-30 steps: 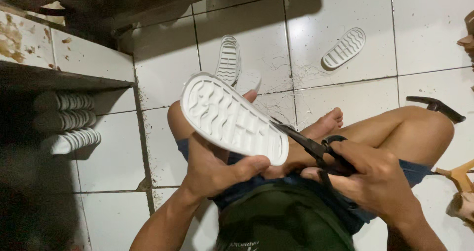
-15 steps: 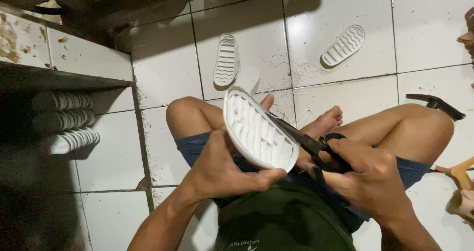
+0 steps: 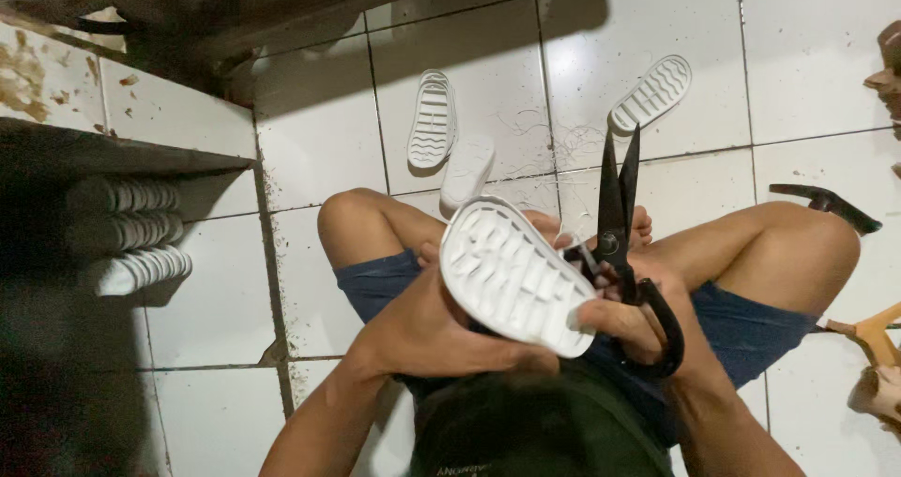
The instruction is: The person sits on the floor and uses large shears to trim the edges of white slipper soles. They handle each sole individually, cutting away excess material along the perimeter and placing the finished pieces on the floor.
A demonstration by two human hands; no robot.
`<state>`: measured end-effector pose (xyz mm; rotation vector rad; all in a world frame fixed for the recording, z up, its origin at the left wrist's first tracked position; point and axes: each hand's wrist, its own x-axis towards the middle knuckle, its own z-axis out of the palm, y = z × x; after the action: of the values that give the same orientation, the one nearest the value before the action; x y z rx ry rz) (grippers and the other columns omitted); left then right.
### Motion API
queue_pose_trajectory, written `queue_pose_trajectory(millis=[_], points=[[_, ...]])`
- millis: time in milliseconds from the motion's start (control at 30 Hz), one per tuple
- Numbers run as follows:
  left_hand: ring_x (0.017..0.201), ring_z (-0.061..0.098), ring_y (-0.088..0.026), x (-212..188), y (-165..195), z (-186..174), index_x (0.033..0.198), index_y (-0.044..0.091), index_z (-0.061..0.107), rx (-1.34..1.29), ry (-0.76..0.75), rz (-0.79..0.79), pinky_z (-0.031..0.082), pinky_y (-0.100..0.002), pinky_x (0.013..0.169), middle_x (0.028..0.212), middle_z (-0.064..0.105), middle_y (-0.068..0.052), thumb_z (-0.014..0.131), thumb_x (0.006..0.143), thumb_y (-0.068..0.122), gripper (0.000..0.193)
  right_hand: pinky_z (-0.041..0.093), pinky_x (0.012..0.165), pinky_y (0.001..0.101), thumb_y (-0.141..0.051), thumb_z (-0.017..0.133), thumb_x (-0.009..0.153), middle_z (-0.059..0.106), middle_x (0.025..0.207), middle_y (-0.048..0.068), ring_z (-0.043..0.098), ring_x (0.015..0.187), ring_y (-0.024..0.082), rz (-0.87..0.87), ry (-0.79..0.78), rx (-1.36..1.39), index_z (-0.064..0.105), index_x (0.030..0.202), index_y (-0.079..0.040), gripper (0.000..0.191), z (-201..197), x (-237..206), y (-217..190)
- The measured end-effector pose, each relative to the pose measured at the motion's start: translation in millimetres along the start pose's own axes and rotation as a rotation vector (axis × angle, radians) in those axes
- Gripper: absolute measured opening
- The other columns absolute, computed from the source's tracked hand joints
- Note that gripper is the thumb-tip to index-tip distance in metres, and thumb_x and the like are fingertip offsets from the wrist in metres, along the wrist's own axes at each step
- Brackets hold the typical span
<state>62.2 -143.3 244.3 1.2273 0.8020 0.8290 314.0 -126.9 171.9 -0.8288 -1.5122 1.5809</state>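
I sit cross-legged on a white tiled floor. My left hand (image 3: 427, 332) grips a white rubber shoe sole (image 3: 511, 275) from below, tread side up, over my lap. My right hand (image 3: 648, 313) holds black scissors (image 3: 618, 196) by their handles. The blades point up and away, slightly parted, right beside the sole's right edge. My right thumb rests against the sole's near end.
Three more white soles lie on the tiles ahead: one (image 3: 432, 121) at centre, one (image 3: 466, 169) just below it, one (image 3: 651, 92) to the right. Stacked soles (image 3: 127, 233) fill a dark shelf at left. A black tool (image 3: 826, 205) and wooden pieces (image 3: 878, 341) lie at right.
The sole has turned in my left hand so its tread faces me more fully. The scissors have swung from lying under the sole to pointing upward beside it.
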Motion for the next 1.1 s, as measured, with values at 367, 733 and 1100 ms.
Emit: queue_pose_trajectory(millis=[367,733,1100], points=[[0.137,0.056,-0.038,8.4,-4.4,1.4,0.159,-0.007,0.033,-0.651,0.327,0.124,0.046,-0.053,0.121,0.144,0.056,-0.030,0.082,0.092,0.020,0.088,0.051,0.043,0.0274,-0.017,0.077,0.082,0.071,0.070,0.016,0.066,0.048,0.021,0.586,0.120,0.399,0.070,0.101,0.015,0.038,-13.2,-20.6,7.8],[0.137,0.062,-0.032,0.0,-6.6,13.2,0.158,-0.010,0.039,-0.339,0.431,0.178,0.051,-0.043,0.121,0.147,0.059,-0.032,0.076,0.101,0.028,0.078,0.050,0.055,0.0331,-0.011,0.085,0.069,0.065,0.075,0.012,0.062,0.060,0.020,0.018,0.178,-0.922,0.068,0.099,0.003,0.036,-7.8,-18.6,-37.0],[0.121,0.064,-0.019,-11.3,-6.9,16.5,0.156,-0.013,0.041,-0.305,0.357,0.053,0.051,-0.029,0.108,0.135,0.066,-0.020,0.073,0.103,0.029,0.075,0.051,0.054,0.0339,-0.010,0.082,0.070,0.068,0.077,0.012,0.066,0.061,0.022,-0.023,0.150,-0.999,0.069,0.097,0.004,0.033,-10.5,-14.0,-40.8]])
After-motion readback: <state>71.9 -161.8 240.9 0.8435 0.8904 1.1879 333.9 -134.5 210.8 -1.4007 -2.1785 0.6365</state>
